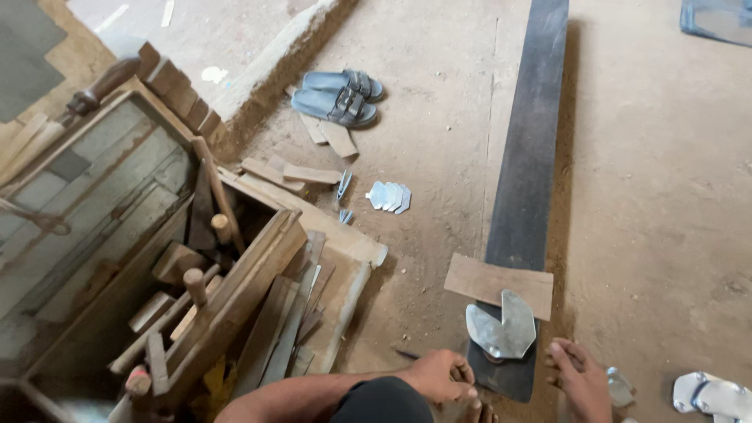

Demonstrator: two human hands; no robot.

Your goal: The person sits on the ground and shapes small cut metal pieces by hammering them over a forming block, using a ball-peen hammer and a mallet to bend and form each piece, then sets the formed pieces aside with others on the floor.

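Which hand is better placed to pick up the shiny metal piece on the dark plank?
Left. The left hand lies curled right beside the metal piece at the near end of the plank; no right hand is clearly in view.

A pair of blue sandals lies at upper centre on the dirt floor, beside wood offcuts. Small metal cutouts sit fanned at centre. At left, a wooden crate holds wooden-handled tools and scrap boards. A white sandal rests at lower right.
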